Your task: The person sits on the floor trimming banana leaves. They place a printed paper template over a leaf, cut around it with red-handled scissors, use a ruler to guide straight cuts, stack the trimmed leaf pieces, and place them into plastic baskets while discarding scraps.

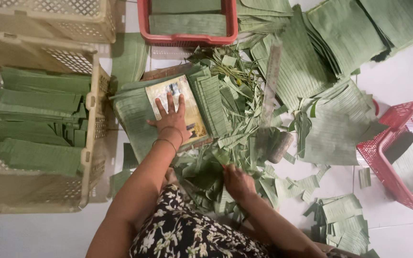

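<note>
1. I see my left hand point(170, 117) spread flat, fingers open, pressing down on a yellowish printed card point(183, 111) that lies on top of a stack of cut green leaf sheets point(135, 112). Two thin bangles sit at that wrist.
2. The card and stack lie on the white tiled floor point(397, 71), just right of the big cream crate and near the middle of my view.
3. My right hand point(237, 181) is lower down, curled into the heap of leaf trimmings point(225, 143); I cannot tell whether it is gripping a strip or only resting there, as the fingers are buried among the scraps.
4. Just right of the card, a narrower pile of leaf strips point(213, 102) touches the heap, and a long pale ruler point(269, 81) lies slantwise across the scraps, with a dark rounded block point(280, 147) near its lower end.
5. To my left the cream plastic crate point(92, 100) holds folded leaf bundles laid in rows.
6. Above, a red basket point(187, 38) holds more flat leaf sheets.
7. At upper right, large fanned stacks of leaf sheets point(350, 33) cover the floor.
8. At the right edge a pink-red basket point(383, 157) stands tilted, with one leaf piece inside.
9. Small cut leaf squares point(342, 217) lie at lower right, well apart from the card.
</note>
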